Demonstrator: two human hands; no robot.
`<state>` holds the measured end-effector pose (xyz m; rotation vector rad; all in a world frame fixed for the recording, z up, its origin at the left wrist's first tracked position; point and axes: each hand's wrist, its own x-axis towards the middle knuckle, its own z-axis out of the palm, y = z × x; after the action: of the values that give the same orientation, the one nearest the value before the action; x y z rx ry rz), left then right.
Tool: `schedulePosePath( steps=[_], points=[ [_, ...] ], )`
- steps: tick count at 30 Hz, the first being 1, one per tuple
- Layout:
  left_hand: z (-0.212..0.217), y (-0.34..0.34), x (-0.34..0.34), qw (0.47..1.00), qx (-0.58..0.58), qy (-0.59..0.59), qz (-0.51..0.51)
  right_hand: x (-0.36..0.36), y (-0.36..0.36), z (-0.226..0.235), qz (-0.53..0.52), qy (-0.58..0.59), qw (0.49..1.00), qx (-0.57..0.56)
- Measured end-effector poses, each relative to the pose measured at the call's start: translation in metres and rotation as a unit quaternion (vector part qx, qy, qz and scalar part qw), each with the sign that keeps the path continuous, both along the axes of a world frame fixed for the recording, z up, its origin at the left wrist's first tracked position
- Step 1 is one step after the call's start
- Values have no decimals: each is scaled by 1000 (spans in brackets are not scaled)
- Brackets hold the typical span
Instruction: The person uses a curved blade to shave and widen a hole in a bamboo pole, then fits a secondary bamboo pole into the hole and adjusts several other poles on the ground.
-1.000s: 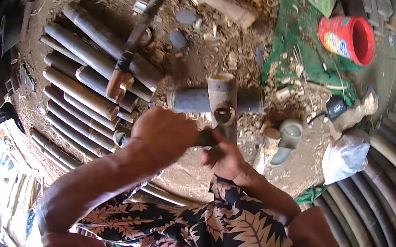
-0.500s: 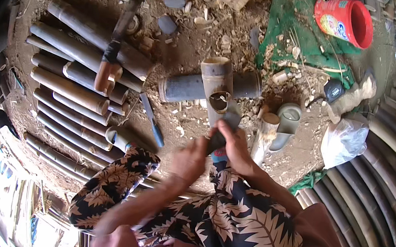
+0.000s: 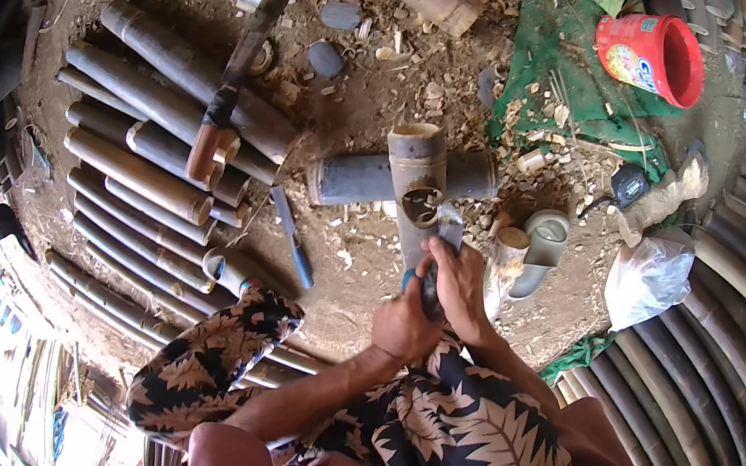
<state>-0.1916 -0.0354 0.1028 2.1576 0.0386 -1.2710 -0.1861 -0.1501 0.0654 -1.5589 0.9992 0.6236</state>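
Observation:
A bamboo tube [image 3: 417, 149] with a round hole cut in its side points away from me, propped across a thicker dark bamboo piece [image 3: 352, 180]. Beside the hole is a dark blade [image 3: 451, 229] with a shiny tip. My right hand [image 3: 458, 282] is closed around the blade, near the tube's right side. Just below and to the left, my left hand [image 3: 406, 325] is a fist on the lower end of the same tool. Its handle is mostly hidden by my fingers. The near end of the tube lies behind my hands.
Cut bamboo tubes [image 3: 136, 173] lie in rows on the left, with a long dark-bladed tool [image 3: 241, 74] across them. A blue-handled knife [image 3: 292, 237] lies nearer. On the right are a wooden mallet-like piece [image 3: 510, 242], a grey sandal [image 3: 543, 246], a plastic bag [image 3: 650, 279] and a red bucket [image 3: 646, 57].
My left hand has moved right and toward me, down the tool. My right hand has shifted slightly right, and the blade's shiny tip now shows beside the hole.

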Motion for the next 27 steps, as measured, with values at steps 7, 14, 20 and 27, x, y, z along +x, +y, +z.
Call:
schedulePosePath(
  steps=[7, 14, 20, 27],
  points=[
    [22, 77, 138, 851, 43, -166, -497, -8, 35, -7, -308, 59, 743, 592],
    [-6, 81, 102, 924, 54, 13, -377, 23, 15, 23, -244, 122, 907, 321],
    [-13, 7, -1, 998, -25, 60, 28, -16, 10, -9, 150, -145, 970, -128],
    [-44, 68, -12, 995, -50, -1, 83, -1, 34, -19, 452, -181, 861, -148]
  ],
)
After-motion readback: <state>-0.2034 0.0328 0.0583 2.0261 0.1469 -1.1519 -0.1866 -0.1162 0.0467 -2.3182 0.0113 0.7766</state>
